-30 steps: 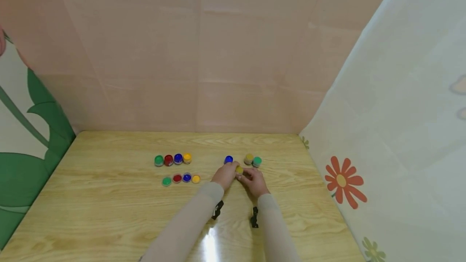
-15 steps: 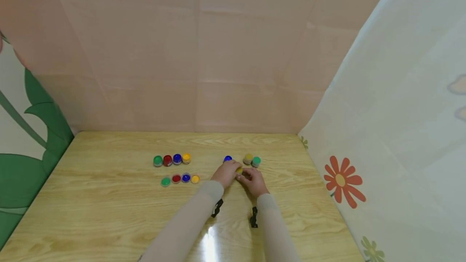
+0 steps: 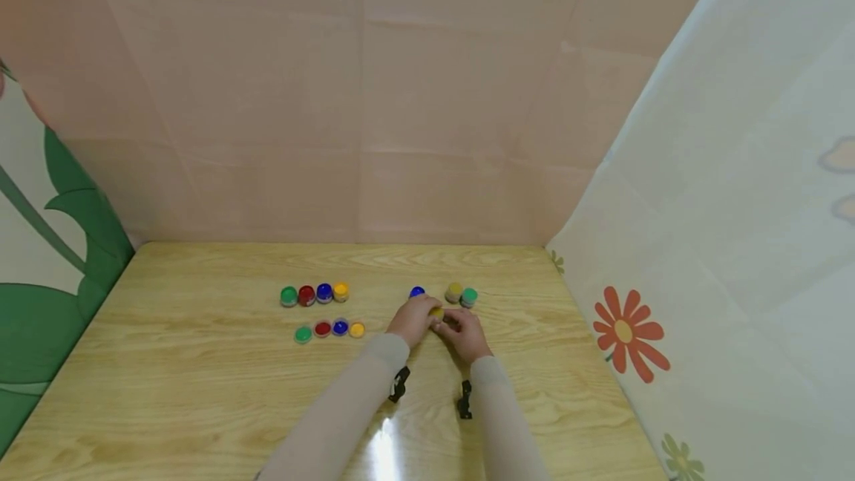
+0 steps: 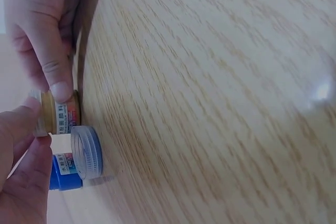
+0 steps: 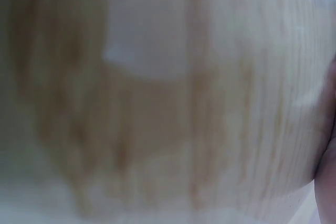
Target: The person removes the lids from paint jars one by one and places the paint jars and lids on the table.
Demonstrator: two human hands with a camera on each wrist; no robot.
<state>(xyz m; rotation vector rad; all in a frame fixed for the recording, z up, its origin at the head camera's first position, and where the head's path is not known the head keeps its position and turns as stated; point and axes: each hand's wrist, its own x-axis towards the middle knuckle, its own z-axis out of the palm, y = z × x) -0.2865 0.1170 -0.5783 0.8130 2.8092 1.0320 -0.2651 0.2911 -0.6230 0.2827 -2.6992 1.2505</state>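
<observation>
A small paint jar with a yellow-ochre band and a printed label [image 4: 62,115] is between my two hands. In the head view only its yellow top [image 3: 437,313] shows. The thumb and fingers of my left hand [image 3: 412,320] pinch its clear upper rim, while my right hand [image 3: 465,334] holds the lower, labelled part. Beside it in the left wrist view is a blue paint jar [image 4: 65,172], with a clear, blue-based lid [image 4: 87,152] lying close in front. The head view shows that blue jar [image 3: 417,292] just beyond my left hand.
At left stands a row of uncovered paint jars [image 3: 323,293], with several lids [image 3: 323,329] lying before it. Beyond my right hand are a yellow-topped jar [image 3: 454,292] and a green-topped jar [image 3: 469,298]. Hanging cloth [image 3: 427,132] borders the wooden table [image 3: 200,392].
The head view has shifted very slightly. Both hands stay at the same yellow jar, with no clear movement of the other jars or lids.
</observation>
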